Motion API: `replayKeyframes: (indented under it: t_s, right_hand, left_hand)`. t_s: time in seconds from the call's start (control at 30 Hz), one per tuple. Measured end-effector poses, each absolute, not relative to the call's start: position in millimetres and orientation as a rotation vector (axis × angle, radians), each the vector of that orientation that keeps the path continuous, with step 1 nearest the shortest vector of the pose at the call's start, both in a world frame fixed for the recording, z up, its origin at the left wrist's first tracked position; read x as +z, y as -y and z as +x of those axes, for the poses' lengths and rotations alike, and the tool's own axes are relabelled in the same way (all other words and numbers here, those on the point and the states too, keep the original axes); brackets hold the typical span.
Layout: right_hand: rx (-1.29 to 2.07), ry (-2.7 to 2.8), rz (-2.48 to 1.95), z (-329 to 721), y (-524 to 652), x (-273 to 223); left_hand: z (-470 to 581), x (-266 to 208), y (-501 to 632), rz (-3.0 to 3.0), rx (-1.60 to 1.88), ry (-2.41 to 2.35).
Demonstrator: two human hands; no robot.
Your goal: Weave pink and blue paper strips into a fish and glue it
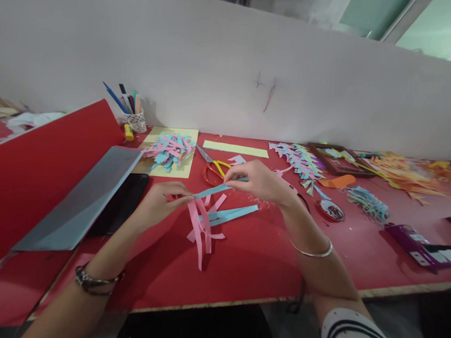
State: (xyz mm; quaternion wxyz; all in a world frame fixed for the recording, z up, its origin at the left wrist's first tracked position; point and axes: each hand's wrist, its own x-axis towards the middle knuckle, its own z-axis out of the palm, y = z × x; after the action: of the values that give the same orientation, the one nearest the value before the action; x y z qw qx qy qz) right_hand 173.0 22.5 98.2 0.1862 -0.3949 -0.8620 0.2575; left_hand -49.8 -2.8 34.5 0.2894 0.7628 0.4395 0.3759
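Note:
A blue paper strip (212,190) stretches between my two hands above the red table. My left hand (163,204) pinches its left end, and my right hand (260,182) grips the other end, which is partly hidden by the fingers. Just under my left fingertips lie several pink paper strips (197,232), some hanging close to the fingers; whether the hand touches them I cannot tell. More blue paper strips (234,214) rest on the table beneath. Behind my right hand are scissors with yellow and red handles (220,169).
A heap of pink and blue paper snippets (170,150) sits on a yellow sheet (190,170). Farther right lie a folded-paper garland (298,159), a wooden frame (338,160) and a purple device (417,247). A pen cup (137,121) and a red board (63,168) stand left.

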Motion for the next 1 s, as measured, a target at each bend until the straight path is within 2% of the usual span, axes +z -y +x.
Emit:
replayKeyframes:
  t_s: [0.33, 0.47, 0.57, 0.7, 1.0]
  right_hand:
    - [0.503, 2.075, -1.202, 198.6, -26.7, 108.2]
    - [0.511, 2.266, -1.31, 182.6, -27.7, 83.7]
    - [0.388, 2.574, -1.586, 162.9, -23.0, 56.6]
    - [0.305, 2.567, -1.81, 144.7, -13.7, 31.2]
    - [0.469, 2.476, -1.647, 145.4, -21.2, 17.3]
  left_hand:
    - [-74.5, 43.3, -5.7, 2.02, 1.18, -1.305]
    - [-87.5, 54.2, -3.3, 2.026, 1.192, -1.322]
    - [-91.7, 62.1, 4.6, 2.029, 1.205, -1.38]
    - [-93.4, 72.1, 18.2, 1.945, 1.276, -1.383]
    - [-101.0, 80.8, 38.2, 1.618, 1.295, -1.291]
